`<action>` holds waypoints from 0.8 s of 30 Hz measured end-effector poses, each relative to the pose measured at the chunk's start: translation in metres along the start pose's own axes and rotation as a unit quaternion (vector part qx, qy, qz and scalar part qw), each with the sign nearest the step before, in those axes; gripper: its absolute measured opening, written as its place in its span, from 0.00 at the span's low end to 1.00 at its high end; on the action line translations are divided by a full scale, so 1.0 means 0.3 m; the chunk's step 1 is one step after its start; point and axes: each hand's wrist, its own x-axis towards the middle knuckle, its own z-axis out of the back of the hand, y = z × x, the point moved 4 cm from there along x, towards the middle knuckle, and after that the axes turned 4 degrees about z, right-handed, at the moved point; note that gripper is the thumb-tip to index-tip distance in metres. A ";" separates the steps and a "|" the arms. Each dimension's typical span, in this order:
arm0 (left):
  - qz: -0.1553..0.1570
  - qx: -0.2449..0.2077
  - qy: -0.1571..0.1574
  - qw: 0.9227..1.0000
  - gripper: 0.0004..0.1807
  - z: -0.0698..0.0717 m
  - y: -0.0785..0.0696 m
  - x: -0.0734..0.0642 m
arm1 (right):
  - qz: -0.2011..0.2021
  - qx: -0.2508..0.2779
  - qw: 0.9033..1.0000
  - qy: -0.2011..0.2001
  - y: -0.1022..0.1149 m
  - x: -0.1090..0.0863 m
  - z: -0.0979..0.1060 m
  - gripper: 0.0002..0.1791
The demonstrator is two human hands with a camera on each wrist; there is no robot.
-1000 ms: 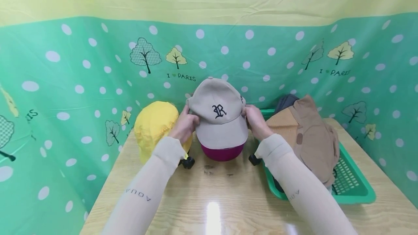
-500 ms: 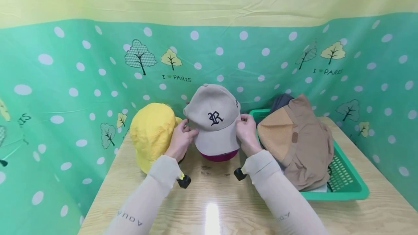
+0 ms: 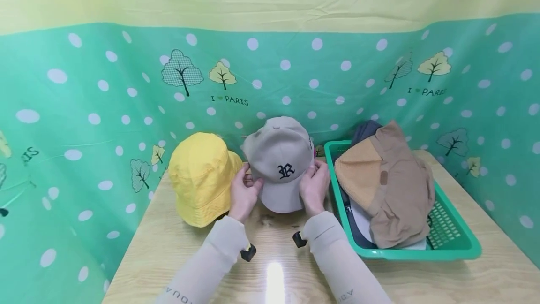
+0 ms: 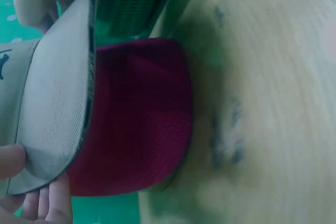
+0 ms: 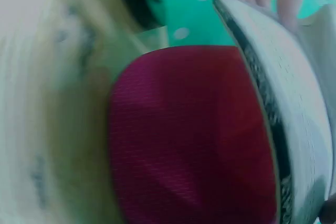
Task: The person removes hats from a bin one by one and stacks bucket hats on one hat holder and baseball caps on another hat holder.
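A grey baseball cap (image 3: 278, 147) with a dark letter R on its front is between my two hands at the middle of the table. My left hand (image 3: 245, 193) pinches one side of its brim, thumb above and fingers below in the left wrist view. The other side of the brim is held by my right hand (image 3: 315, 186). Beneath the grey cap lies a maroon cap, its brim (image 4: 142, 119) showing in the left wrist view and also as a maroon brim (image 5: 184, 135) in the right wrist view. From the head, the maroon cap is almost wholly hidden.
Close to my left hand stands a yellow bucket hat (image 3: 198, 177). A green plastic basket (image 3: 457, 247) at the right holds a brown hat (image 3: 405, 191) with a tan fleecy part, a dark blue item (image 3: 366, 130) and other things. Polka-dot cloth hangs behind the wooden table (image 3: 253, 278).
Both hands have brought the grey cap lower, over the maroon cap, which has gone out of sight in the head view. The yellow hat's near brim is less covered by my left arm.
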 end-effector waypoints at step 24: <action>-0.032 0.019 -0.095 0.995 0.19 -0.097 0.079 -0.034 | 0.042 -0.015 0.999 0.007 -0.178 0.027 -0.051 0.13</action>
